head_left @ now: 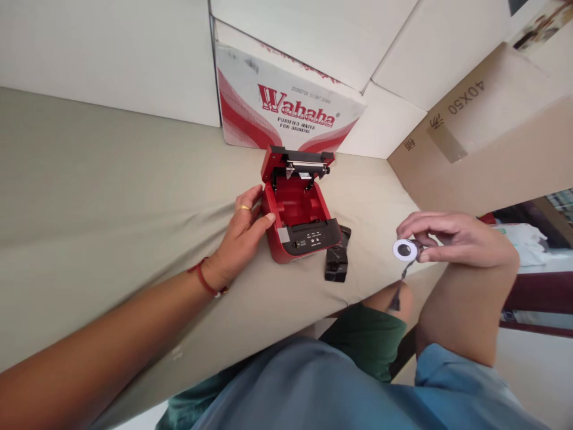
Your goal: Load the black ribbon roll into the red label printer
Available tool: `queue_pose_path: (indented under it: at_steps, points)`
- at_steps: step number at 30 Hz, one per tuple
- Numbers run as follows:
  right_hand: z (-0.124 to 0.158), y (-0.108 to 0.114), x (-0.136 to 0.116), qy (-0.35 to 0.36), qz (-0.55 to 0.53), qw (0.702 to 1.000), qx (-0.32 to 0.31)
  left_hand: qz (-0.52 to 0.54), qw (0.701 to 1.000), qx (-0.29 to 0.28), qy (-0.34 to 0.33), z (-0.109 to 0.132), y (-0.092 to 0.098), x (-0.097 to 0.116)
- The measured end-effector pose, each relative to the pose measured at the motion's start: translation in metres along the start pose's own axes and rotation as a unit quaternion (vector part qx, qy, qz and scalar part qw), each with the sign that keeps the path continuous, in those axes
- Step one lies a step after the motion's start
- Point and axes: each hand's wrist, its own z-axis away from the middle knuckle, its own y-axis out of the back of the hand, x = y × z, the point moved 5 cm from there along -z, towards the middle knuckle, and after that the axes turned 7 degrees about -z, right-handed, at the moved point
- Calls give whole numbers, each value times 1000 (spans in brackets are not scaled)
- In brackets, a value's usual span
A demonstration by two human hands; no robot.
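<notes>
A red and black label printer (299,209) sits on the cloth-covered surface with its lid raised and its red inside bare. My left hand (244,233) grips the printer's left side, thumb on the rim and fingers against the wall. Off to the right, my right hand (447,237) pinches a small label roll (397,251) in the air, its white end with a dark centre facing left. A dark strip (396,298) dangles below the roll. Beside the printer's front right corner lies a creased black strip (336,263), partly hidden behind the printer.
Behind the printer stands a white and red Wahaha water carton (286,110), among white panels or boxes (313,30). A brown cardboard box (487,119) leans at the right. The beige cloth (111,197) stretches left, slightly wrinkled. A white plastic bag (521,242) lies far right.
</notes>
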Motion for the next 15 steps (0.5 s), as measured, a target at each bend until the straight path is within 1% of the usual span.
queue_pose_path:
  at_steps: [2,3,4,6,7,8,10,12,15]
  points:
    - [-21,-10,-10,38,-39,999,0,-29,999,21,3,2,6,7]
    - [-37,-18,-12,44,-49,998,11,-59,997,39,-16,4,10,15]
    - [-54,-28,-13,40,-50,997,32,-98,992,61,-56,6,15,27]
    - [-91,-50,-13,28,-29,996,85,-167,967,86,-172,15,18,54]
    - [-109,-61,-14,25,-5,993,112,-184,951,83,-232,20,16,66]
    - [-124,-69,-15,23,32,988,148,-193,938,73,-279,26,13,76]
    - [-149,-85,-20,6,129,973,191,-209,914,52,-345,35,5,90]
    - [-164,-96,-25,-31,219,956,195,-228,896,38,-378,40,-4,97]
    - [-174,-103,-31,-96,305,932,171,-252,890,32,-380,40,-11,100]
